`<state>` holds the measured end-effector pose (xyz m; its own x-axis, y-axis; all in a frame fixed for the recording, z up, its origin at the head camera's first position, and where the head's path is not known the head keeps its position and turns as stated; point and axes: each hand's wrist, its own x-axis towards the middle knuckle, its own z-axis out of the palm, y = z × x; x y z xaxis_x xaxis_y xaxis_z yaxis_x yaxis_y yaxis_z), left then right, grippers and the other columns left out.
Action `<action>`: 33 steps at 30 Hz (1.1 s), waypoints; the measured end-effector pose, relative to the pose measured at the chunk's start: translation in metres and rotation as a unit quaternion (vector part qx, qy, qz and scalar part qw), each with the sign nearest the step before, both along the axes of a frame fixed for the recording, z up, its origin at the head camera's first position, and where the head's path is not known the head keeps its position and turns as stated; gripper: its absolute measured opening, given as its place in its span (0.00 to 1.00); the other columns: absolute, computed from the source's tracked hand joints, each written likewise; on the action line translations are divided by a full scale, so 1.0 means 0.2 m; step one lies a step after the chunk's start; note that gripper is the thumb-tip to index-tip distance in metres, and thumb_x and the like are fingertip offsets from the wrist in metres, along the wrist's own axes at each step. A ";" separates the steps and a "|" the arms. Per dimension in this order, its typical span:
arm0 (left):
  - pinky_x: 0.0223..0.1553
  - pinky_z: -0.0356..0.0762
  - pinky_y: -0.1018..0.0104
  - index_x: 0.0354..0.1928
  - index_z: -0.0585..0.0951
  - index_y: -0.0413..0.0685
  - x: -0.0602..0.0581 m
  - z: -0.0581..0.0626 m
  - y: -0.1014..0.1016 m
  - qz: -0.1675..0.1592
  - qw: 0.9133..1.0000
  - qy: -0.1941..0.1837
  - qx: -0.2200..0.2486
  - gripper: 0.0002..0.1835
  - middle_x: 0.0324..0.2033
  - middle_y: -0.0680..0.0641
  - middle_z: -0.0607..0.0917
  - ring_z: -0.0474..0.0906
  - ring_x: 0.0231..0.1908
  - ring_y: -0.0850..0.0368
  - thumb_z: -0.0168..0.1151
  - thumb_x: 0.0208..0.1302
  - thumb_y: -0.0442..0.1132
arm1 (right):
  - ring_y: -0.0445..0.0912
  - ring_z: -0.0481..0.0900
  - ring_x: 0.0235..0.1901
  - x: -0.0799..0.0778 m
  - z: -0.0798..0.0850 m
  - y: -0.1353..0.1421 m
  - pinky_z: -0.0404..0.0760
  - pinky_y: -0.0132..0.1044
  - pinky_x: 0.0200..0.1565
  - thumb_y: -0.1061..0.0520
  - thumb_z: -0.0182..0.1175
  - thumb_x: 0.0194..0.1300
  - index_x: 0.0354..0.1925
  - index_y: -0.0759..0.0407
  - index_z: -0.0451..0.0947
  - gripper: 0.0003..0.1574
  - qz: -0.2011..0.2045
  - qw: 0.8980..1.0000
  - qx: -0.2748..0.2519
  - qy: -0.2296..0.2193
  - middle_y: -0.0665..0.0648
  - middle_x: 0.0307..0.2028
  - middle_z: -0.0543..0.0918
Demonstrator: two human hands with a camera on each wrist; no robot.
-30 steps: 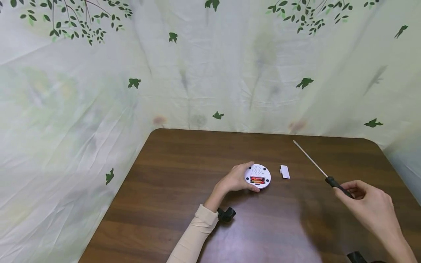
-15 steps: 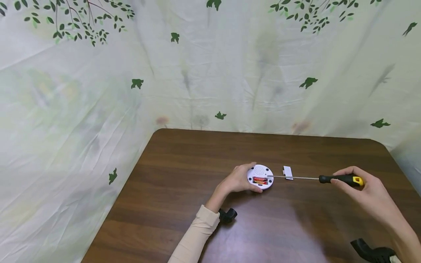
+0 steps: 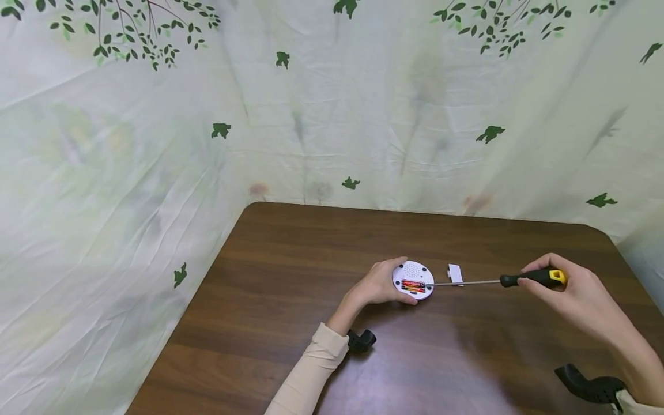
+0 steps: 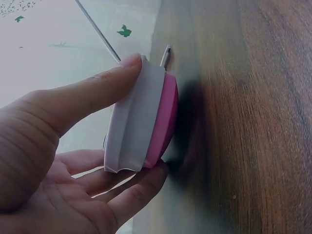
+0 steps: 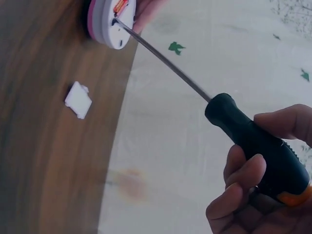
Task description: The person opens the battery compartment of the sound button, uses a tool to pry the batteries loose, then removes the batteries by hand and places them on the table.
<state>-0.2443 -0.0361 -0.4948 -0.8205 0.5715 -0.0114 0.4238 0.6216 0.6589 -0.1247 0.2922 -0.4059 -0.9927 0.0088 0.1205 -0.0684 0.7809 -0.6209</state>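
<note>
My left hand [image 3: 383,282] grips a round white device [image 3: 412,269] by its edge, thumb on one side and fingers on the other. Its back, with speaker holes and dark round feet, faces me, and red batteries [image 3: 412,286] show in its uncovered compartment. The left wrist view shows the device's white rim [image 4: 141,112] and pink front [image 4: 165,119], close over the table. My right hand [image 3: 581,294] holds a screwdriver [image 3: 529,279] by its black-and-yellow handle, thumb against fingers. Its long shaft points left, with the tip at the right end of the battery compartment.
A small white battery cover [image 3: 455,272] lies on the brown wooden table [image 3: 311,248], just right of the device, partly behind the screwdriver shaft. A leaf-patterned cloth [image 3: 363,127] hangs behind the table. Black camera mounts [image 3: 361,341] sit on both wrists.
My right hand has swung the screwdriver from pointing up and away to nearly level, bringing its tip to the device's back. My left hand keeps the device in about the same place.
</note>
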 end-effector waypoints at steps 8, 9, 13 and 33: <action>0.67 0.72 0.59 0.72 0.73 0.42 0.01 -0.01 0.01 0.001 1.000 0.009 -0.001 0.51 0.63 0.45 0.84 0.80 0.61 0.51 0.87 0.44 0.48 | 0.39 0.67 0.21 -0.06 0.12 -0.08 0.64 0.34 0.25 0.47 0.68 0.70 0.47 0.49 0.78 0.13 0.030 0.998 0.055 -0.002 0.52 0.28 0.81; 0.68 0.72 0.59 0.72 0.73 0.42 0.01 -0.01 0.01 0.002 1.000 0.010 -0.001 0.51 0.63 0.45 0.84 0.80 0.62 0.51 0.87 0.44 0.48 | 0.39 0.66 0.20 -0.07 0.13 -0.09 0.64 0.34 0.25 0.47 0.68 0.69 0.47 0.50 0.78 0.13 0.035 0.998 0.059 0.000 0.52 0.27 0.81; 0.69 0.71 0.59 0.72 0.73 0.40 0.00 -0.01 0.01 0.000 1.000 0.010 0.002 0.52 0.64 0.44 0.83 0.79 0.63 0.50 0.87 0.44 0.48 | 0.39 0.65 0.18 -0.10 0.15 -0.11 0.64 0.34 0.24 0.49 0.69 0.68 0.47 0.51 0.78 0.14 0.052 0.996 0.065 0.004 0.52 0.26 0.79; 0.68 0.73 0.62 0.72 0.73 0.40 -0.01 -0.03 0.01 0.028 1.000 -0.011 -0.008 0.53 0.67 0.43 0.81 0.77 0.66 0.47 0.87 0.44 0.50 | 0.41 0.70 0.32 -0.17 -0.32 0.23 0.63 0.38 0.31 0.56 0.63 0.74 0.47 0.54 0.82 0.06 0.026 0.987 -0.151 -0.038 0.39 0.34 0.80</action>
<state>-0.2470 -0.0342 -0.5009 -0.8506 0.5244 -0.0390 0.3736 0.6547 0.6571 -0.1584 0.3390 -0.4705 -0.9988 -0.0179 0.0451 -0.0475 0.5561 -0.8298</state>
